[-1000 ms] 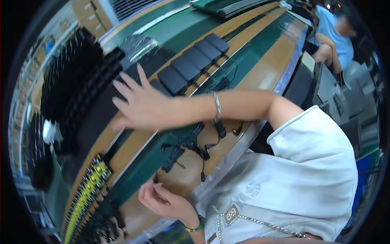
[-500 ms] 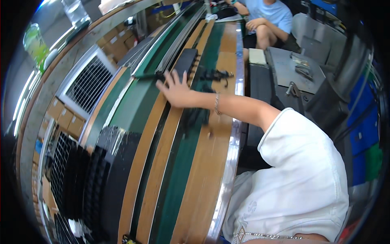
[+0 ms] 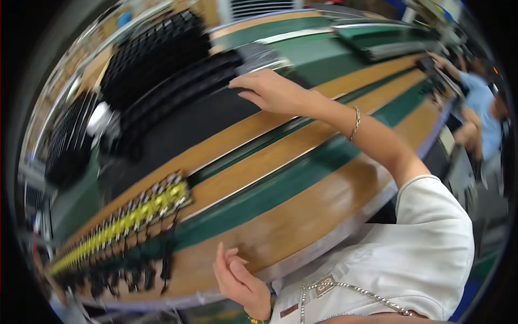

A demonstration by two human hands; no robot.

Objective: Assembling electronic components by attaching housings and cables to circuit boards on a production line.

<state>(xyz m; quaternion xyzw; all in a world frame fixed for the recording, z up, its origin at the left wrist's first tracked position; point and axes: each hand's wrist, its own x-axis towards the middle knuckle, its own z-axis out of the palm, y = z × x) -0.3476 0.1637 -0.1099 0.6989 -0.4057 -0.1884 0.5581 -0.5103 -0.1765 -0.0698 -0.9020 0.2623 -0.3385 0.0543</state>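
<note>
Black ridged trays (image 3: 154, 56): right hand (image 3: 272, 93) nearest, fingers together, thumb apart, contact unclear.
Brown-and-green long workbench (image 3: 324, 197): left hand (image 3: 238, 278) beside near edge, fingers loosely curled.

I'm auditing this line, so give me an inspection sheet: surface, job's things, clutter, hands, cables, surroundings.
Surface: long bench, wooden and green strips.
Job's things: row of yellow-and-dark parts, left; black racks beyond.
Clutter: white object by the racks, kind unclear.
Hands: left hand loosely curled, right hand extended toward the racks; nothing seen in either.
Cables: black cables along the row's near side.
Surroundings: person in light blue, far right.
</note>
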